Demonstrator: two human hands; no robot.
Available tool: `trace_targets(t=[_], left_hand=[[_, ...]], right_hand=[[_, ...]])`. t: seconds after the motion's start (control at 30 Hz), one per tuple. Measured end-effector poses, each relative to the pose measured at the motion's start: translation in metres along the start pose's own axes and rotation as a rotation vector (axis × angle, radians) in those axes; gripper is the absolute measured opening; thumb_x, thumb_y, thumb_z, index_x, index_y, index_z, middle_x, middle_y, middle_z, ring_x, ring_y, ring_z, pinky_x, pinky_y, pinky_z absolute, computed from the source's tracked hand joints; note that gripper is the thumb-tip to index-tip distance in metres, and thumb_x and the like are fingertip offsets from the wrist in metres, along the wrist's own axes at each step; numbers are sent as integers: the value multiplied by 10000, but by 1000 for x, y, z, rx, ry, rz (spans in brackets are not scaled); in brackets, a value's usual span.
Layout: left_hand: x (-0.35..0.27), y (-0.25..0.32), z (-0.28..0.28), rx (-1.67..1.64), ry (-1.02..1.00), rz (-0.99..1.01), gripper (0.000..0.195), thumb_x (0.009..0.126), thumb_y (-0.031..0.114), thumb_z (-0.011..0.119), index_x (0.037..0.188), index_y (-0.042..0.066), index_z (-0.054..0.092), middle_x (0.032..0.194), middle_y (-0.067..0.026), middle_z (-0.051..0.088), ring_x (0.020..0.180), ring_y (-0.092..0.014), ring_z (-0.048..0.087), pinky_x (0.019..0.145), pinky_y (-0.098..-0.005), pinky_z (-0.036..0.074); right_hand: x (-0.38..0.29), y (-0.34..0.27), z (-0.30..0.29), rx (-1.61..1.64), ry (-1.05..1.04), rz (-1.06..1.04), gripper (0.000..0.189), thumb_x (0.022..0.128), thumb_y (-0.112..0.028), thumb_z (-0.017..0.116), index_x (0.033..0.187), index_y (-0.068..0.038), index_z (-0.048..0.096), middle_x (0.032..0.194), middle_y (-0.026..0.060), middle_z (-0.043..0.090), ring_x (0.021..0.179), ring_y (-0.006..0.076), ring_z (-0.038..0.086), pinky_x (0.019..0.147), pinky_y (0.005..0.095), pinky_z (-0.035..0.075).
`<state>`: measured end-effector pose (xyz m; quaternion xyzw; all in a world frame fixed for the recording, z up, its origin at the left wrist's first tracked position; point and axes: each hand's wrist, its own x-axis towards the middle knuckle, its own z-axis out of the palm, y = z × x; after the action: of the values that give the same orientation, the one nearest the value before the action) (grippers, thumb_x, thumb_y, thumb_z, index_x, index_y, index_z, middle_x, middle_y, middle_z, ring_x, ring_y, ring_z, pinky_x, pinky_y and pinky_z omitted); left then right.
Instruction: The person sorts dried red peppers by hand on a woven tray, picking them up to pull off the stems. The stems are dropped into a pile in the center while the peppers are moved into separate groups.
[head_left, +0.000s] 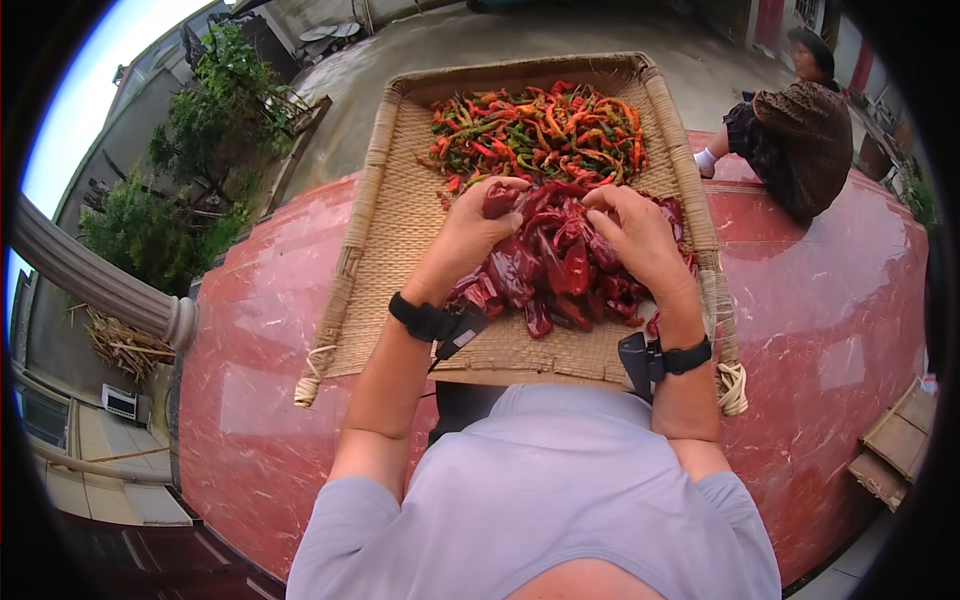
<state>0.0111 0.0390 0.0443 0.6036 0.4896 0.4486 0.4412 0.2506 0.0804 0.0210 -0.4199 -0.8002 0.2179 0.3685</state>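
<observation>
A woven wicker tray (390, 262) lies before me, with a pile of large, dark red dried peppers (559, 262) in its near half. My left hand (480, 225) is at the pile's upper left, with a glossy dark red pepper (501, 199) between its thumb and fingers. At the upper right of the pile is my right hand (637, 232), thumb and fingers bent around the edge of some peppers. Whether it grips one cannot be made out. Thin, wrinkled chili peppers (540, 131), red, orange and green, form a second heap at the tray's far end.
Red marble-like flooring (277, 315) surrounds the tray. A person (799, 135) sits on the step at the far right. To the left are a fluted column (105, 270) and green shrubs (135, 232). Flattened cardboard (896, 435) lies at the right edge.
</observation>
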Motion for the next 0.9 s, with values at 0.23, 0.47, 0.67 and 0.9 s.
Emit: trace_targets(t=[0.23,0.47,0.67,0.9], left_hand=[[-15,-8,31,-4,-50,101,366,935,-29,627,1288,62,592,1122,-14,659,1019,-77,606,871,-214,496],[-30,-11,37,-466,243,-134,405,990,244,634,1301,21,503,1121,-147,645,995,-227,672,790,-344,583],[-35,-15,25,-831,171,-219,296,1019,220,558,1230,14,528,1128,-158,648,974,-243,668,838,-397,584],[-45,-36,-1,6,316,34,319,1007,144,546,1278,-24,527,1119,-110,670,938,-171,648,834,-307,519]], right_hand=[[6,-19,32,821,-77,80,311,949,-112,639,1237,-9,585,1015,86,709,906,134,662,778,281,531],[11,-10,26,467,377,117,130,931,-66,635,1047,-45,689,974,41,695,857,137,650,780,279,513],[8,11,38,18,348,42,103,900,-117,632,986,-107,687,947,94,684,935,326,643,803,427,516],[5,0,20,-37,367,28,101,899,-145,632,965,-103,696,936,96,704,918,311,641,805,424,518]])
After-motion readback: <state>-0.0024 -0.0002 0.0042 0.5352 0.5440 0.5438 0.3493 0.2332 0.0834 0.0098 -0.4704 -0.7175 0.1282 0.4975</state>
